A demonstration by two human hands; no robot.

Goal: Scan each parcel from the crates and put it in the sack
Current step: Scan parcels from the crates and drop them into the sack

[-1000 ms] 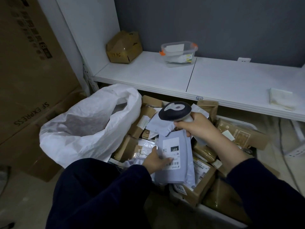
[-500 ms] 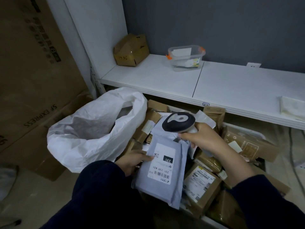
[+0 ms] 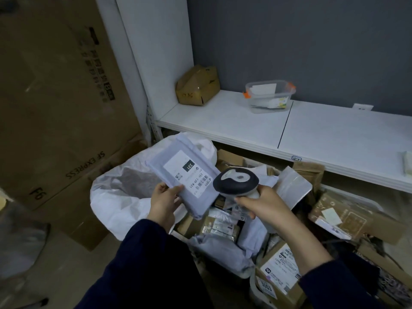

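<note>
The grey poly mailer (image 3: 185, 175) has come up from the lower middle to centre-left of the frame, over the white sack (image 3: 120, 197). My left hand (image 3: 163, 200) pinches its near corner and my right hand (image 3: 265, 205) grips the barcode scanner (image 3: 236, 182). I'd tilt the label square to the scanner, then drop it in.

Dim, cool, even light is seen throughout; shadows are soft. Straight edges are bowed toward the rim, and blur is found at 8 o'clock.
</note>
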